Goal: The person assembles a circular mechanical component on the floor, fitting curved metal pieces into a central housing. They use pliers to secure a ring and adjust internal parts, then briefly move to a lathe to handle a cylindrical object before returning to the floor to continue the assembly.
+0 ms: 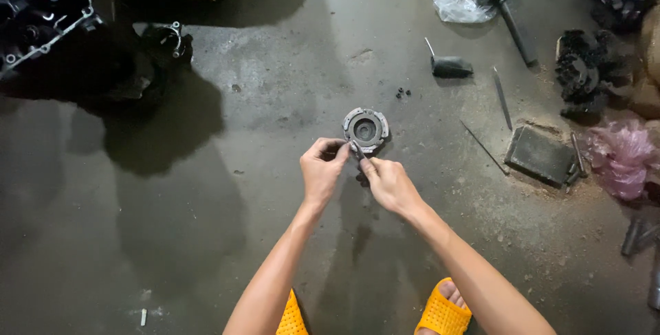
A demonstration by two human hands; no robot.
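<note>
Head view: a person crouches over a stained concrete floor [206,239].
Left hand [322,168]: fingers pinched on a small dark tool [358,149], probably steadying it.
Round metal part [366,129]: lies flat on the floor, open face up, touching the tool tip.
Tool axis: slants up-left toward the part.
Right hand [389,182]: fingers clenched on the tool's lower end.

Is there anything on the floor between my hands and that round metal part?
Nothing visible. The left hand and right hand are right at the near edge of the round metal part, with a small dark tool between the fingers touching its rim.
</note>
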